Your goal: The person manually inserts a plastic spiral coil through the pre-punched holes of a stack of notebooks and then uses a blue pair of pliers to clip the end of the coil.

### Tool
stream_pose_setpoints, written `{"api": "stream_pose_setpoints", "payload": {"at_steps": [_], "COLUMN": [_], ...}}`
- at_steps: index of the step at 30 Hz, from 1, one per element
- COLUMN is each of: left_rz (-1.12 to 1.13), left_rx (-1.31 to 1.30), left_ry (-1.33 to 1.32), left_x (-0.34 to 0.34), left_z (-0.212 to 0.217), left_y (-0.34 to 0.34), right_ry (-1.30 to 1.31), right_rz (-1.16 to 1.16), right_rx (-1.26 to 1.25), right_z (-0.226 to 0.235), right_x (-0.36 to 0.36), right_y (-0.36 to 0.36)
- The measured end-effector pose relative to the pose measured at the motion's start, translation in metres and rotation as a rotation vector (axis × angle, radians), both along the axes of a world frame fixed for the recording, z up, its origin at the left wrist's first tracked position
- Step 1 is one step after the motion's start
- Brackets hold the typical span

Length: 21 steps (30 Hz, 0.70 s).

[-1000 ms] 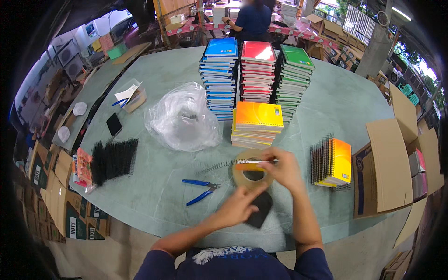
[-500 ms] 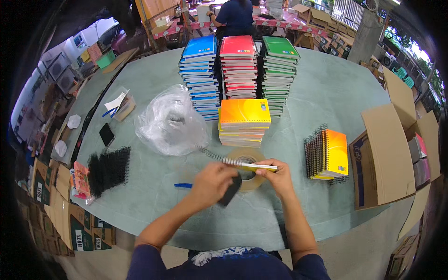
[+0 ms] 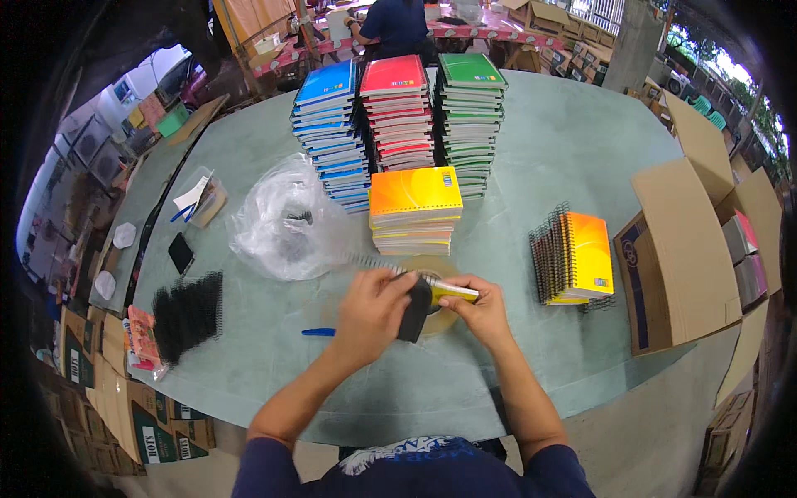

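A: Both hands are together at the near middle of the desk. The left hand is closed around a dark flat piece, and the right hand pinches the end of a wire spiral that runs out to the left, past the left hand's knuckles.

B: Where does that sit against everything else?

A: Right over a roll of tape lying flat on the desk, just near of the orange notebook stack. A blue-handled tool lies to the left, mostly hidden behind the wrist.

B: So which step would you say this is?

A: My guess is that the spiral is being fitted to the dark piece, with neither set down yet. Whether the coil has caught the edge I cannot tell; the fingers cover it.

B: And the next move?

A: It probably calls for a steady left grip while the right fingers turn or feed the spiral along. Bound notebooks stand on edge at the right, beside an open carton.
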State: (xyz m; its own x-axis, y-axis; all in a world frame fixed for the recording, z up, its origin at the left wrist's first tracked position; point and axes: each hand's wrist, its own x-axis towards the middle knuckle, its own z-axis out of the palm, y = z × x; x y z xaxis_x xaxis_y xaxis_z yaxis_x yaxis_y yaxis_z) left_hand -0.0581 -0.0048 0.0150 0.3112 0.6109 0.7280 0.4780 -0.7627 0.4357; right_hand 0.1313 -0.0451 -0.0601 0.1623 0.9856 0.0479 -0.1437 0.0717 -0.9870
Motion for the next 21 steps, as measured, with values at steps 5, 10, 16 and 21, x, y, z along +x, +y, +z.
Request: {"api": "stream_pose_setpoints", "payload": {"at_steps": [5,10,16,21], "left_rz": [0.052,-0.293,-0.286,-0.01], "left_rx": [-0.097,-0.258,-0.21,-0.197], "left_ry": [-0.244,0.198,0.228,-0.147], "left_x": [0.002,0.011,0.02,0.027], "left_z": [0.018,0.006,0.002,0.019], "left_y": [0.008,0.003,0.005,0.006], "right_ry": [0.028,0.023,0.083,-0.06], "right_rz": [0.009,0.091,0.107,0.143], "right_rx": [-0.039,0.044,-0.01,-0.01], "right_z": [-0.005,0.0,-0.01,-0.004], "right_x": [0.006,0.007,0.009,0.011], "right_y": [-0.003,-0.004,-0.001,-0.008]}}
